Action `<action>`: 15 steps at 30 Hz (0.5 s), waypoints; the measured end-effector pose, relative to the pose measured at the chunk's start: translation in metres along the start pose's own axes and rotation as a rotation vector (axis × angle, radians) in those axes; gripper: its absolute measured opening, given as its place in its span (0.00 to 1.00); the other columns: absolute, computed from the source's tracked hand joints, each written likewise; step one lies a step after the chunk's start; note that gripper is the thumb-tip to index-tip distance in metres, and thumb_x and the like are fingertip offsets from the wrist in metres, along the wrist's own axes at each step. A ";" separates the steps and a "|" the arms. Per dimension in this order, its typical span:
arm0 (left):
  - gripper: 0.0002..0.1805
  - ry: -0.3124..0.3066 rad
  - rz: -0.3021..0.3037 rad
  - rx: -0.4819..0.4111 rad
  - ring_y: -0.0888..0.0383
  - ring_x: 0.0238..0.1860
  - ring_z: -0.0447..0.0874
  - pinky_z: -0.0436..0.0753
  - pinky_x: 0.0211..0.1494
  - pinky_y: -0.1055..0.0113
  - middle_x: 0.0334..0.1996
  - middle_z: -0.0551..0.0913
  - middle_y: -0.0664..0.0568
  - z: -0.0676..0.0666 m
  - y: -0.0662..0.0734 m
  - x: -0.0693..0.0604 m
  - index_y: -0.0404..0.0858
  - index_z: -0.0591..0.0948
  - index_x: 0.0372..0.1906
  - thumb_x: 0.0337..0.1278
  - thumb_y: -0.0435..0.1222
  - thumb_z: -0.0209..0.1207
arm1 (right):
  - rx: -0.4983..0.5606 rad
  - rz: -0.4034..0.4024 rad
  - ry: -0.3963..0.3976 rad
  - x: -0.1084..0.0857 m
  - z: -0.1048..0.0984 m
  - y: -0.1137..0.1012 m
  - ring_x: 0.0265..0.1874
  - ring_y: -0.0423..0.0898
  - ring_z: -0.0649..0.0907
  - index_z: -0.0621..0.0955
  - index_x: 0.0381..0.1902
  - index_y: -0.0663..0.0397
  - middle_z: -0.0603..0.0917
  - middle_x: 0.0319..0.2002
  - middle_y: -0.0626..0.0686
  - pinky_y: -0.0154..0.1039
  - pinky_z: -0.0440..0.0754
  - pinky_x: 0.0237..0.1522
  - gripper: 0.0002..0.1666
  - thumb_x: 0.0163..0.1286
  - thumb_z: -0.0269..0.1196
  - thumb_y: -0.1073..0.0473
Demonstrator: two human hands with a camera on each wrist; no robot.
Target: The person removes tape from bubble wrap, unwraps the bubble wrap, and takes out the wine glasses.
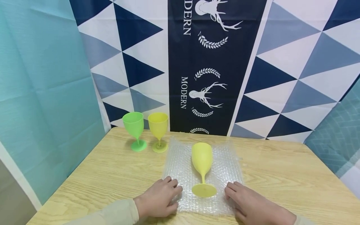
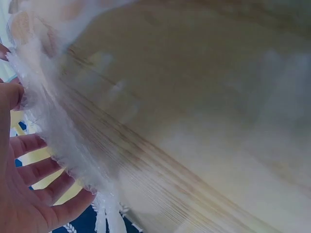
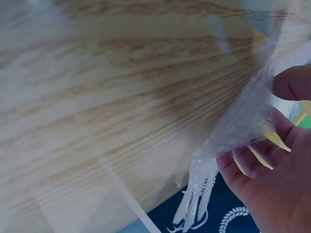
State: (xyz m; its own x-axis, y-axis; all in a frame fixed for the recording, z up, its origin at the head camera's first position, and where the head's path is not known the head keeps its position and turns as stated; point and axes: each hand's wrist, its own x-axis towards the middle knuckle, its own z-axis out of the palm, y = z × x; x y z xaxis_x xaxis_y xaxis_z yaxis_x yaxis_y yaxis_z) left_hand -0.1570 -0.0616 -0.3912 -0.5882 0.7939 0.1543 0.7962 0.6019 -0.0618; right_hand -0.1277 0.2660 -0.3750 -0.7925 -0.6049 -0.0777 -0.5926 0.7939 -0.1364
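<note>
A yellow plastic goblet [image 1: 202,157] lies on its side on a sheet of bubble wrap [image 1: 180,165], its bowl pointing to the back and its round foot toward me. At the sheet's left edge is my left hand [image 1: 160,198], its fingers touching the wrap. Opposite, my right hand [image 1: 253,201] touches the right edge. The left wrist view shows the left fingers [image 2: 41,170] spread and fairly straight along the wrap's rim [image 2: 73,141]. Similarly, the right fingers [image 3: 252,160] meet the wrap [image 3: 245,116] in the right wrist view. Neither hand touches the goblet.
On the wooden table [image 1: 112,175], a green goblet [image 1: 134,126] and another yellow goblet [image 1: 158,126] stand upright at the back left. A patterned cloth [image 1: 146,62] hangs behind the table, and a teal curtain [image 1: 47,78] hangs at the left.
</note>
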 end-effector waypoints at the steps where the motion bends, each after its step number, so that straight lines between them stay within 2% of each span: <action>1: 0.12 0.009 -0.001 0.002 0.65 0.33 0.68 0.65 0.29 0.76 0.33 0.73 0.61 0.001 0.000 0.001 0.50 0.75 0.42 0.54 0.49 0.55 | 0.011 0.011 -0.009 0.001 -0.001 0.001 0.33 0.31 0.67 0.73 0.42 0.33 0.70 0.35 0.33 0.28 0.71 0.34 0.14 0.61 0.62 0.55; 6: 0.12 0.046 0.005 0.018 0.65 0.31 0.66 0.64 0.28 0.77 0.33 0.73 0.61 0.002 0.000 0.003 0.50 0.75 0.40 0.51 0.48 0.56 | 0.038 0.048 -0.038 0.004 -0.003 0.004 0.32 0.32 0.68 0.73 0.41 0.32 0.70 0.34 0.33 0.28 0.71 0.33 0.12 0.61 0.63 0.52; 9: 0.12 0.038 0.019 0.024 0.66 0.30 0.64 0.63 0.27 0.78 0.31 0.72 0.62 0.001 0.001 0.005 0.50 0.75 0.40 0.50 0.48 0.57 | 0.043 0.044 -0.049 0.004 -0.002 0.005 0.32 0.31 0.67 0.73 0.40 0.32 0.69 0.33 0.33 0.28 0.71 0.32 0.13 0.60 0.65 0.51; 12: 0.13 -0.016 0.028 0.004 0.67 0.29 0.63 0.63 0.26 0.78 0.30 0.71 0.62 -0.003 0.000 0.009 0.49 0.75 0.41 0.50 0.48 0.58 | 0.020 -0.004 -0.028 0.004 0.001 0.008 0.31 0.31 0.66 0.73 0.38 0.34 0.68 0.32 0.33 0.28 0.71 0.32 0.14 0.58 0.66 0.52; 15: 0.15 -0.103 0.002 -0.029 0.67 0.30 0.64 0.66 0.28 0.78 0.32 0.73 0.62 -0.013 -0.002 0.014 0.48 0.77 0.43 0.50 0.48 0.60 | -0.025 -0.077 0.020 0.008 0.003 0.011 0.31 0.31 0.66 0.73 0.37 0.35 0.68 0.32 0.33 0.28 0.72 0.32 0.14 0.56 0.67 0.53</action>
State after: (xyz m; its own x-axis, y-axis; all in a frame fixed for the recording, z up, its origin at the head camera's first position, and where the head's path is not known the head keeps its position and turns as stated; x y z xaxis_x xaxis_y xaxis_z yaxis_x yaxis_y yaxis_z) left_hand -0.1650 -0.0533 -0.3764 -0.5970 0.8005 0.0519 0.8002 0.5989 -0.0327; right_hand -0.1396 0.2699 -0.3805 -0.7469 -0.6631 -0.0483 -0.6551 0.7464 -0.1167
